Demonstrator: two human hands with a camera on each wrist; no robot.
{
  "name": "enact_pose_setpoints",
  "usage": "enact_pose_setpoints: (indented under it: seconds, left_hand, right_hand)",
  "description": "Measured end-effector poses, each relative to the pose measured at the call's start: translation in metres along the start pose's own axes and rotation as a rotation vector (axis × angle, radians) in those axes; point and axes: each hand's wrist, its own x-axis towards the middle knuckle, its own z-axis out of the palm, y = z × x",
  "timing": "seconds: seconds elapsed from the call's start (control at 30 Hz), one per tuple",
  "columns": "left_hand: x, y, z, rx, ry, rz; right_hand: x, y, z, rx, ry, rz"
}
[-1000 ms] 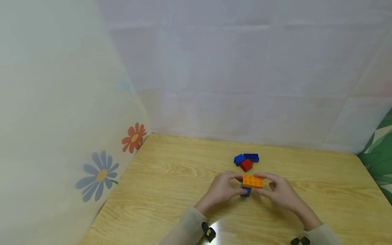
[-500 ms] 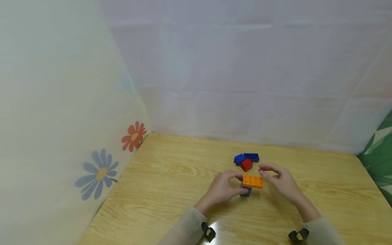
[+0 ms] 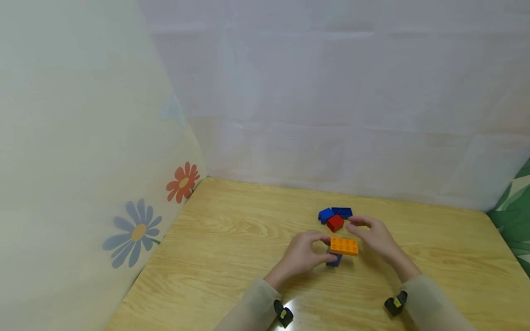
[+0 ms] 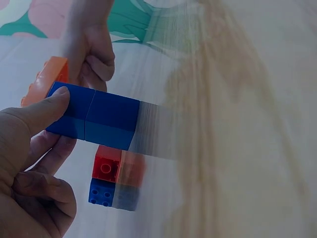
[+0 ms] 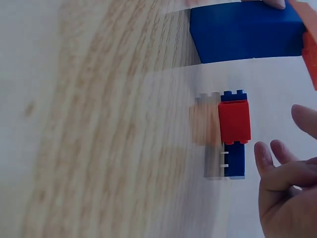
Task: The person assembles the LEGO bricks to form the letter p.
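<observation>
My left hand (image 3: 301,255) pinches a blue block stack (image 3: 334,259) between thumb and fingers, with an orange eight-stud brick (image 3: 344,246) on its top, jutting out to the right. The left wrist view shows the thumb on the upper of two joined blue blocks (image 4: 110,115), beside the orange brick (image 4: 45,82). My right hand (image 3: 377,239) holds nothing, fingers and thumb apart, just right of the loose bricks. Those are a red brick (image 3: 335,223), a bright blue brick (image 3: 325,215) and a dark blue brick (image 3: 342,212). In the right wrist view its fingertips stand beside the red brick (image 5: 234,122).
The wooden table (image 3: 232,225) reaches back to a pale cloth wall (image 3: 290,151). A flower-printed sheet (image 3: 83,161) stands at the left, and a green leaf print (image 3: 513,220) at the far right.
My right hand has let go of the orange brick and moved back toward the loose bricks, its fingers spreading. My left hand has kept its grip on the blue stack.
</observation>
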Motion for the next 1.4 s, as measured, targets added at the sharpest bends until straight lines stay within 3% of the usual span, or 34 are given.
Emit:
enact_pose_setpoints:
  seconds: [0.67,1.1,1.4]
  left_hand:
    - [-0.002,0.002,0.004,-0.01,-0.007,-0.01]
    - [-0.004,0.002,0.004,-0.016,0.0,-0.009]
    - [-0.002,0.001,0.005,-0.004,0.012,0.01]
  right_hand:
    - [0.026,-0.002,0.02,-0.126,-0.012,0.118]
    - [0.027,-0.002,0.024,-0.133,0.012,0.085]
    - [0.026,-0.002,0.024,-0.127,0.041,0.02]
